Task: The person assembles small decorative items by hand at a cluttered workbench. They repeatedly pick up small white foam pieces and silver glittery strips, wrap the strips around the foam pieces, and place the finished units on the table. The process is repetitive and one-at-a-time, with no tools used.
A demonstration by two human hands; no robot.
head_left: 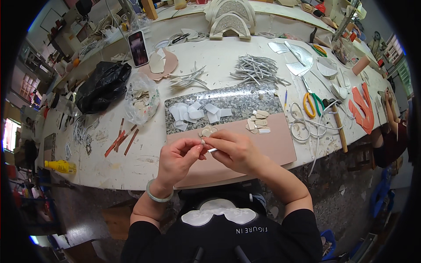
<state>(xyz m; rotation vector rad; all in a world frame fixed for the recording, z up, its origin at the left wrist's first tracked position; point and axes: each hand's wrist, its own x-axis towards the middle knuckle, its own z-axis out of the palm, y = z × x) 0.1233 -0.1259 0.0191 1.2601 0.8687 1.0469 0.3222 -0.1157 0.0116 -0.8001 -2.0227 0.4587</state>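
Both hands meet over a pink-beige board [245,153] at the near edge of the table. My left hand [179,158] is closed, with thumb and fingers pinching a small pale piece [202,142]. From the other side, the fingertips of my right hand [237,151] press close to the same piece. A short white stick-like thing [212,150] pokes out from the right fingers; the rest of it is hidden. Just beyond my fingertips lie small beige pieces [207,130]. Further right on the board is a group of beige rounded tabs [258,120].
A speckled stone slab [254,96] bears white plastic pieces [197,114]. Silvery cords [254,69] lie behind it. To the right are scissors [309,103], looped white cord [302,131] and a hammer [340,127]. On the left are a clear bag [142,98], reddish strips [116,142] and a yellow bottle [60,166].
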